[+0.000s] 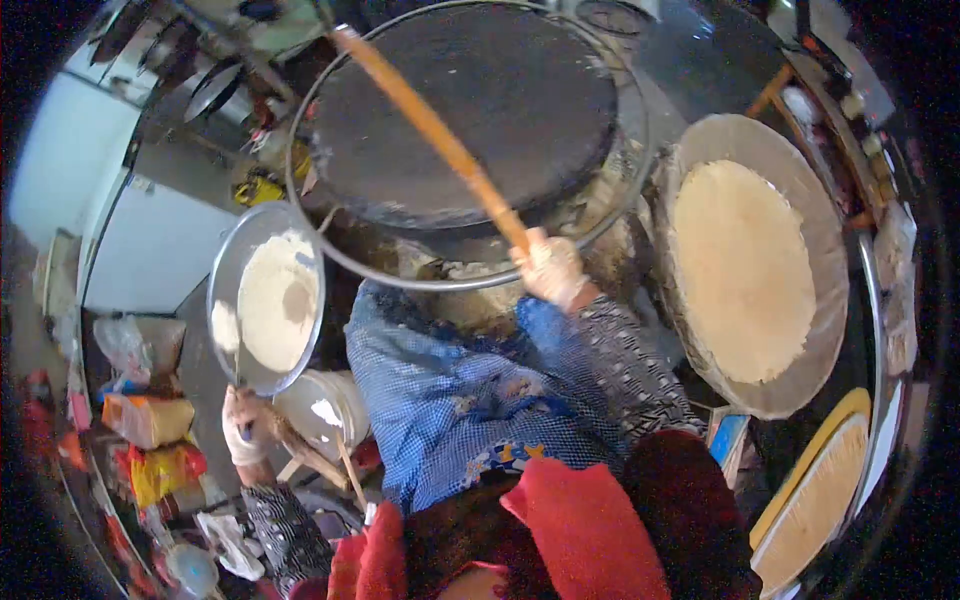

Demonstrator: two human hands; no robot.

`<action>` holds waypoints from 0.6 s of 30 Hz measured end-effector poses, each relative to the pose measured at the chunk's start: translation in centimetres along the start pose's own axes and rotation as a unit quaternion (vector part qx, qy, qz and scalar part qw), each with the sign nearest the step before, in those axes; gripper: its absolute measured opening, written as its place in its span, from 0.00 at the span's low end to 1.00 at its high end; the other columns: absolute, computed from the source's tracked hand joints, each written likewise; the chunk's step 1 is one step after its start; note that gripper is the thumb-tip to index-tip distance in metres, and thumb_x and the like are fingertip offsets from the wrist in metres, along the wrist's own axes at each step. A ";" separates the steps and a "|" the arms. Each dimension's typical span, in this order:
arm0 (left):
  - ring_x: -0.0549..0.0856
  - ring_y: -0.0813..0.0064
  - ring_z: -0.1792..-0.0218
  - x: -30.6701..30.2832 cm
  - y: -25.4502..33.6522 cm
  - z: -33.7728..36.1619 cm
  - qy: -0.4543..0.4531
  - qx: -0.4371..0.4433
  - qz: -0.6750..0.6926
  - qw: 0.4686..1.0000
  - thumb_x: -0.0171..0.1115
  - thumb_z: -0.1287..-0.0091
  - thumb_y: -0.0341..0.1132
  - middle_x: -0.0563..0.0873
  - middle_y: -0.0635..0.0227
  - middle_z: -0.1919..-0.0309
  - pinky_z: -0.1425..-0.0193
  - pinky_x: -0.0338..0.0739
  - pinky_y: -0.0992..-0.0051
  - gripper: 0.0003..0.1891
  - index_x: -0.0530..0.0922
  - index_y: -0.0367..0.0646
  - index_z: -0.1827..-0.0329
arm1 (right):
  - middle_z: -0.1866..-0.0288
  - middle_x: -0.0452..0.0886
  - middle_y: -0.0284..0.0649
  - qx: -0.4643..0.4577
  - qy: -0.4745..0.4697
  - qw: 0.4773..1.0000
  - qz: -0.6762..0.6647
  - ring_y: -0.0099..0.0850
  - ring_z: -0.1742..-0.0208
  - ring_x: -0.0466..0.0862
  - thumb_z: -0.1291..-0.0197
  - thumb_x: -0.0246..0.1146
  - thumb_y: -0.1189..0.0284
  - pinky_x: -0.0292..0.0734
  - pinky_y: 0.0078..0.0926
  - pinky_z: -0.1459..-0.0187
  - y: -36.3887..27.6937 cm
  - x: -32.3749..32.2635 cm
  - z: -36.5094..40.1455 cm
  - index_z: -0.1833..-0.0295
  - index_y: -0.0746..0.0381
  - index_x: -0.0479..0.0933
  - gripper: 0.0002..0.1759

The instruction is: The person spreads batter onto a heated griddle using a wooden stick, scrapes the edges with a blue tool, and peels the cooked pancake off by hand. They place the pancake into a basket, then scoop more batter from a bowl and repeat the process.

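Note:
My right hand (555, 268), in a light glove, is closed around one end of a long wooden stick (435, 130). The stick reaches diagonally across a large round dark griddle (470, 90), its far end near the griddle's upper left edge. Lower left, my left hand (245, 425), gloved too, grips a ladle (226, 327) by its handle. Pale batter covers the ladle's head, which is at the near left side of a metal basin (214, 270). Inside the basin lies a pale, thick batter or flour mix (270, 290) with a darker patch.
A metal ring (400, 283) surrounds the griddle. To the right, a thin pale flatbread (745, 270) lies on a wide round tray (830, 260). A white bucket (355, 400) with wooden handles stands below the basin. Packages (150, 420) sit far left; a yellow-rimmed round board (820, 490) leans lower right.

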State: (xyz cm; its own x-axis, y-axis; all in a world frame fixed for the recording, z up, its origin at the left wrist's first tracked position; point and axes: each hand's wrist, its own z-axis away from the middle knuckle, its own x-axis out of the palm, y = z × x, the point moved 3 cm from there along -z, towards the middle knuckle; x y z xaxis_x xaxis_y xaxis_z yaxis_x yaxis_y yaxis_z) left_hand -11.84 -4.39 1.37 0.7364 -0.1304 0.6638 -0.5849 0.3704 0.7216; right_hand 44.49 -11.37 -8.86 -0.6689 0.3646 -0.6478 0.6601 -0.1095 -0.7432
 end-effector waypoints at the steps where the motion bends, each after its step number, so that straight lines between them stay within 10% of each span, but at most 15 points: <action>1: 0.73 0.84 0.77 1.5 0.5 -0.2 -0.016 -0.089 0.205 0.974 0.46 0.24 0.41 0.72 0.74 0.78 0.77 0.70 0.85 0.16 0.71 0.36 0.64 | 0.81 0.77 0.47 -0.002 -0.008 1.000 0.004 0.49 0.79 0.80 0.35 0.55 0.58 0.75 0.47 0.75 0.6 -1.4 -0.2 0.60 0.62 0.68 0.17; 4: 0.73 0.84 0.77 4.8 1.6 -1.0 -0.010 -0.201 0.378 0.903 0.46 0.24 0.39 0.72 0.75 0.77 0.75 0.71 0.86 0.15 0.70 0.36 0.63 | 0.79 0.78 0.51 -0.041 0.068 0.975 0.208 0.54 0.77 0.80 0.34 0.54 0.58 0.75 0.53 0.74 5.2 -4.0 -1.8 0.57 0.56 0.68 0.12; 7: 0.72 0.83 0.78 5.3 1.8 -1.9 -0.023 -0.205 0.346 0.915 0.46 0.24 0.38 0.71 0.74 0.77 0.75 0.72 0.85 0.14 0.70 0.36 0.64 | 0.76 0.79 0.48 0.105 0.120 0.983 -0.091 0.51 0.73 0.82 0.34 0.56 0.54 0.75 0.47 0.72 10.8 -6.6 -3.7 0.55 0.57 0.68 0.17; 10: 0.71 0.83 0.79 4.3 1.9 -2.6 -0.030 -0.207 0.312 0.927 0.47 0.24 0.36 0.70 0.73 0.78 0.75 0.73 0.85 0.13 0.69 0.35 0.64 | 0.76 0.81 0.41 0.128 0.223 0.965 0.057 0.37 0.74 0.83 0.32 0.55 0.60 0.76 0.38 0.73 6.4 -9.2 -2.7 0.53 0.60 0.69 0.14; 14: 0.69 0.83 0.82 2.1 1.1 -3.2 0.004 -0.190 0.272 0.943 0.49 0.25 0.35 0.70 0.70 0.78 0.80 0.73 0.85 0.13 0.68 0.32 0.64 | 0.65 0.83 0.45 0.066 0.214 0.957 -0.182 0.32 0.66 0.84 0.31 0.54 0.64 0.77 0.32 0.61 -0.7 -5.3 1.9 0.46 0.64 0.67 0.16; 18: 0.68 0.86 0.82 2.8 0.8 -3.0 0.099 -0.135 0.191 0.967 0.50 0.25 0.35 0.70 0.69 0.75 0.84 0.70 0.88 0.12 0.67 0.33 0.63 | 0.62 0.80 0.50 0.098 0.182 0.977 -0.048 0.43 0.65 0.82 0.32 0.57 0.63 0.75 0.37 0.58 3.3 -1.5 2.2 0.49 0.64 0.70 0.16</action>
State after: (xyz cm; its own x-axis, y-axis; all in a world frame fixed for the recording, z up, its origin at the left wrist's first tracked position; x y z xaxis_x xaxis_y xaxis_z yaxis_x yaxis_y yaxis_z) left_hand -9.23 -1.66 3.16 0.5499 0.2314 0.8025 -0.7371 0.5863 0.3360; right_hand 46.93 -14.29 -10.66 -0.5340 0.6833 -0.4980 0.4988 -0.2210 -0.8381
